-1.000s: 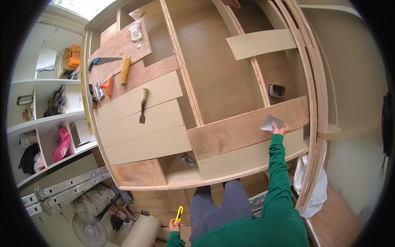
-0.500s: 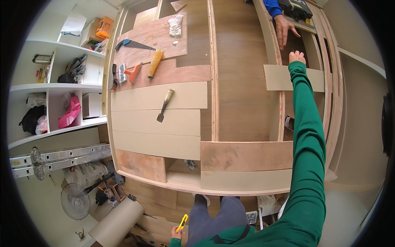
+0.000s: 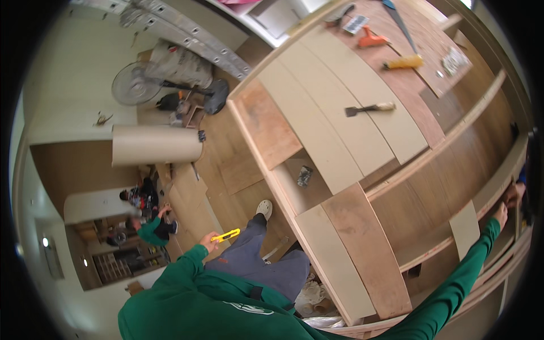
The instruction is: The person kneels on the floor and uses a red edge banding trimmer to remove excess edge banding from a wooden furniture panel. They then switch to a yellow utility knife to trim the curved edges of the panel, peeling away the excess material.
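Cutter (image 3: 225,236) is in the L hand (image 3: 209,242), gripped at one end, held over the L thigh (image 3: 235,258) & apart from the frame (image 3: 276,184); prob. so it's out of the way. Can't tell if the blade's out. R hand (image 3: 501,215) is at the frame's far R side, right by a co-worker's hand (image 3: 514,194); fingers look bent, but can't tell if it grips anything or if the 2 hands touch. Arm (image 3: 450,286) is nearly straight, presumably b/c that spot's far from this edge.

Frame is wood, part covered: pale boards (image 3: 317,107) & reddish board (image 3: 360,252) lie flat, w/ gaps between ribs (image 3: 432,154). Short board (image 3: 464,226) lies nr the R hand. Chisel (image 3: 368,109) is flat on the pale boards; saw (image 3: 402,25), orange tool (image 3: 372,38) & yellow tool (image 3: 403,62) sit farther up, prob. for easy access.

Room: ladder (image 3: 192,37), fan (image 3: 136,83) & big roll (image 3: 156,145) off L, on/above a brown floor (image 3: 226,158); co-workers (image 3: 152,232) in bg.
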`<state>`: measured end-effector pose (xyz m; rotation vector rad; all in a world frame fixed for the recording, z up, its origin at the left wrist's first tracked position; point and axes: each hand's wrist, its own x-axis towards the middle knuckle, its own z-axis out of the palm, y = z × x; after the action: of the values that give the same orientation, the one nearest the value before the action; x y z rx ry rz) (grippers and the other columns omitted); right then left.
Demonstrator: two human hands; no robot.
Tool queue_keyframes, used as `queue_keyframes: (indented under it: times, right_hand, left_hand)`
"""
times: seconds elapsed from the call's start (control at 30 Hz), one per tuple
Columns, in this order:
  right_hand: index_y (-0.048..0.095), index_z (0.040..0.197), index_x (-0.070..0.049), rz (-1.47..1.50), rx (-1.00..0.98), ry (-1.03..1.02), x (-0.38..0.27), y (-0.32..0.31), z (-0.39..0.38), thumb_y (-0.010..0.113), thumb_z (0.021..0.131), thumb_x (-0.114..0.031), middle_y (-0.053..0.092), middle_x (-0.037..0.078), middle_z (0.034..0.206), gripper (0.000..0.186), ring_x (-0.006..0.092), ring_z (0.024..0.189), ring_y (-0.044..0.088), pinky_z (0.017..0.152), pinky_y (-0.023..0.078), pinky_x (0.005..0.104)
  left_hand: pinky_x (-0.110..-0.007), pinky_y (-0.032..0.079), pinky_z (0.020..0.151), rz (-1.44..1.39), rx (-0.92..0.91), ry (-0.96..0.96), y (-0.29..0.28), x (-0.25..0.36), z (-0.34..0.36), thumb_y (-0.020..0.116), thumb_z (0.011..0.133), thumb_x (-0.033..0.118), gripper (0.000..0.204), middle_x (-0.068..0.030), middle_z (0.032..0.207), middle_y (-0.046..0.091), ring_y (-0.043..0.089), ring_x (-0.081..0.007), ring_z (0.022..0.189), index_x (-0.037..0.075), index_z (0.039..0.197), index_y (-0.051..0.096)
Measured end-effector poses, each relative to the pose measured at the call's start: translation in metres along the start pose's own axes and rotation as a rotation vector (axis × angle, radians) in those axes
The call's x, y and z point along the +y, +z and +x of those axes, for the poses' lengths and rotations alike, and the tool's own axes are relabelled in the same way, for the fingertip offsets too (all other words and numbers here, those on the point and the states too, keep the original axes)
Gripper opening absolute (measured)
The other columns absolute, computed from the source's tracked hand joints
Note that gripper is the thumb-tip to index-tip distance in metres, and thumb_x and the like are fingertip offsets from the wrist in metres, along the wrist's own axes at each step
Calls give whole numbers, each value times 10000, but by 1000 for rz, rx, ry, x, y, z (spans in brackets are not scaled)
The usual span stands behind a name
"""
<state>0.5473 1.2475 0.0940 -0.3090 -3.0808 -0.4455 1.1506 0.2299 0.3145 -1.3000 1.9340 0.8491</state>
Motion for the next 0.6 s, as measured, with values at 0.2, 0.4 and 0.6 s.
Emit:
queue_keyframes:
  times: [0.2,0.4,0.6]
  right_hand:
    - [593,1175,-129,314,138,-32,-160,-116,-77,553,867,-116,605,134,1206,311,336,1085,590,917,488,438]
    - [597,1133,-38,1400,-416,-177,-506,-308,-389,595,931,-96,638,64,974,210,162,864,605,767,500,281]
    - [431,1360,-55,2040,-1435,110,-772,-495,-551,472,1028,-293,642,110,1143,410,149,925,613,806,516,287]
  left_hand:
    - [-255,501,581,-202,177,201,2,26,2,503,976,77,200,-69,927,638,605,-115,624,51,1174,526]
    - [-199,418,544,-604,-24,225,-14,109,7,500,1013,231,288,-78,1024,663,589,-86,639,64,1247,480]
    - [-196,371,556,-851,-245,497,-110,162,28,515,1013,240,285,11,942,585,506,-49,688,79,1246,487]
